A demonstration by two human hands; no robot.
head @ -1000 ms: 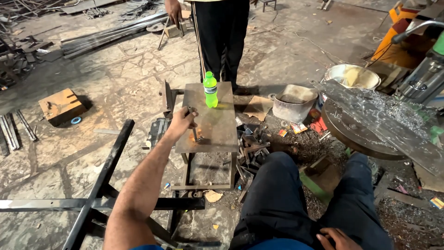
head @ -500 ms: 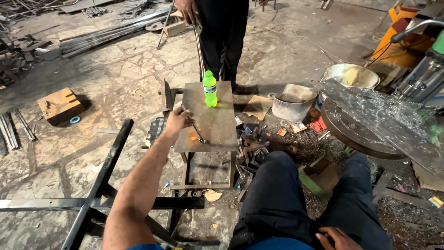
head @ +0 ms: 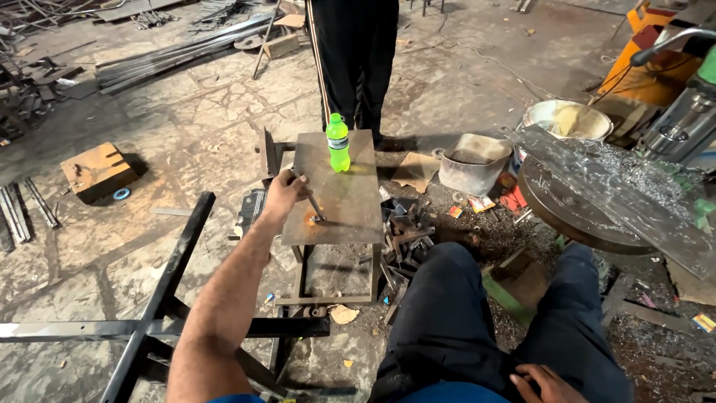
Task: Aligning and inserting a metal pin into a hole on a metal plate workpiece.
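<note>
The left hand (head: 283,195) reaches out to the near left edge of a small metal table (head: 350,216). Its fingers are curled around the top of a thin metal rod (head: 314,207), whose lower end rests on the tabletop by an orange rusty patch. A green plastic bottle (head: 338,142) stands upright at the far end of the same table, well apart from the hand. The right hand (head: 547,382) lies loosely open on the person's thigh, holding nothing. Another person in dark trousers (head: 358,60) stands just beyond the table. A metal bucket (head: 473,163) sits on the floor to the right.
</note>
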